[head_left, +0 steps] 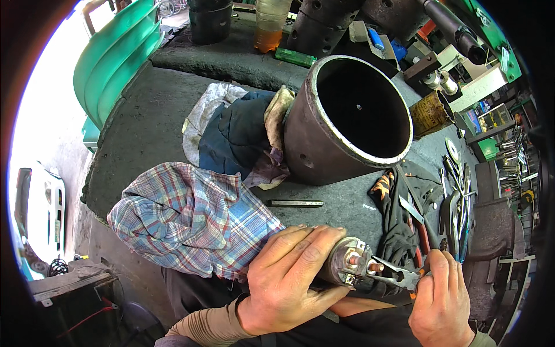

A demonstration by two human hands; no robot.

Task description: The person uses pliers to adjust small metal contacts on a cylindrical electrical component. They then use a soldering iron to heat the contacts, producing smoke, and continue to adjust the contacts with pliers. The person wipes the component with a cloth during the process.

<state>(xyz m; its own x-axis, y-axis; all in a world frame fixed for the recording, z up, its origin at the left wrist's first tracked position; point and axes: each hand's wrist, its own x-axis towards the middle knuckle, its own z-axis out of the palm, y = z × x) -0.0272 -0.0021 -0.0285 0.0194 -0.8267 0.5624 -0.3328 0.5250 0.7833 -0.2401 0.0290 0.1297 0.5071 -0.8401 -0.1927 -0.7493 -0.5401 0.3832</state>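
Observation:
My left hand [295, 272] grips a small metal cylinder with copper threaded studs on its end cap [352, 260], at the lower middle of the head view. My right hand [439, 295] is closed on pliers with orange-and-black handles [399, 277], whose jaws are at the right-hand stud; whether they clamp it is hard to tell. A plaid cloth [179, 220] lies just left of my left hand. A short metal bar [296, 203] lies on the dark bench [133, 115] beyond my hands.
A large open steel cylinder [312, 144] stands at the middle, beside crumpled rags [231, 133]. Wrenches [459, 214], a black cloth [393, 214] and a rusty can [430, 115] are at right. Bottle [269, 23] at back. Green moulded piece [110, 69] and battery [75, 306] are at left.

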